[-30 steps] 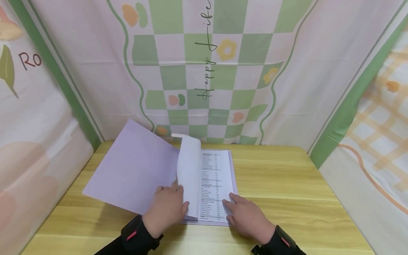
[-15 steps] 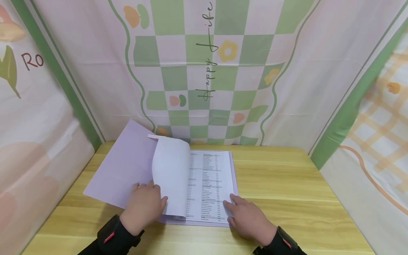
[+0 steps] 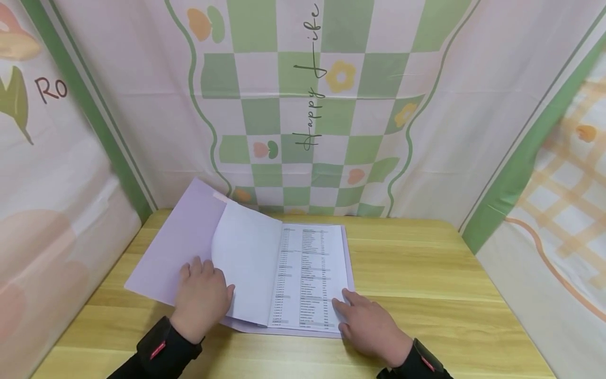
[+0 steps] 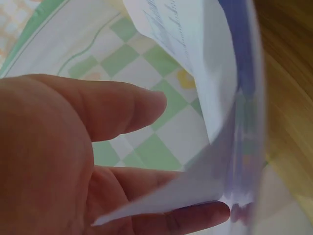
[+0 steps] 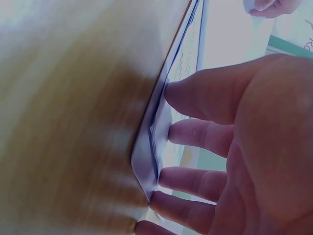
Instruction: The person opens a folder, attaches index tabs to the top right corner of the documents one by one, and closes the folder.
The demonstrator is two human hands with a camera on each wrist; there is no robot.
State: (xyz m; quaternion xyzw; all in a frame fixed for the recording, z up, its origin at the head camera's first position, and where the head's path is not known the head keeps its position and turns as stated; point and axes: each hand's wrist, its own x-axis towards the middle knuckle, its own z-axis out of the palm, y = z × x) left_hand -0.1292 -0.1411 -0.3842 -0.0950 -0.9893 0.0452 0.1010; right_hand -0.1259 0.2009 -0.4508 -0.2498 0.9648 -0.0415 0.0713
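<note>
A lilac folder (image 3: 191, 231) lies spread on the table, its left cover raised at a slant. Inside it, printed sheets (image 3: 312, 273) with table rows face up on the right. A turned sheet (image 3: 248, 258), blank on the side facing up, leans left over the cover. My left hand (image 3: 203, 300) is at that sheet's lower left edge; in the left wrist view its fingers reach straight behind the paper (image 4: 215, 63), the thumb apart from it. With outstretched fingers, my right hand (image 3: 371, 323) rests on the lower right edge of the printed sheets and folder.
The wooden table (image 3: 426, 273) extends to the right of the folder and in front of it. A checked green-and-white curtain (image 3: 303, 121) hangs behind the table's back edge, with more patterned cloth (image 3: 61, 210) along both sides.
My left hand has moved left, and the turned sheet has swung over with it and flattened, uncovering the printed page's left columns. My right hand has stayed in place.
</note>
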